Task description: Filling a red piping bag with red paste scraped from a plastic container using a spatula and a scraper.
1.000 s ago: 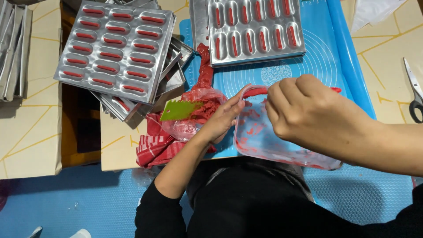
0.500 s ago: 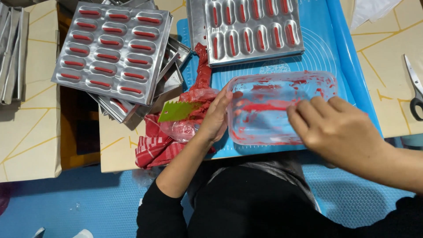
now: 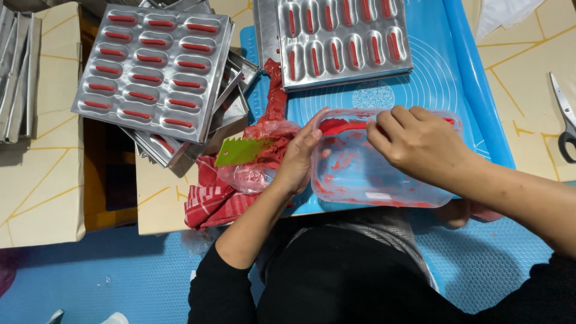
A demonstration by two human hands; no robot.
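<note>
- The left hand (image 3: pixel 298 157) is pressed flat against the left wall of a clear plastic tub (image 3: pixel 384 180), fingers extended upward along its outer side; the tub is steadied by it, not clasped.
- The right hand (image 3: pixel 420 143) is held over the tub's far rim, fingers curled down into the inside. Whether anything is pinched between the fingers cannot be told.
- The tub is found between the two hands, lying on a blue mat (image 3: pixel 432 78) near the table's edge. Its walls and floor are smeared with red paste, thickest at the far left corner.
- Just to the left of the left hand, a green scraper (image 3: pixel 240 151) with a toothed edge is seen resting on a crumpled clear bag (image 3: pixel 255 174) stained red.
- Beneath the bag, a red and white striped cloth (image 3: pixel 210 201) is spread over the table's edge.
- Beyond the hands, a metal mould tray (image 3: pixel 342 39) with oblong pockets filled red is laid on the mat.
- Further left of the left hand, a second filled tray (image 3: pixel 153 66) is set atop a stack of similar trays (image 3: pixel 231 105).
- Well to the right of the right hand, scissors (image 3: pixel 564 117) are noted on the patterned tabletop (image 3: pixel 528 66).
</note>
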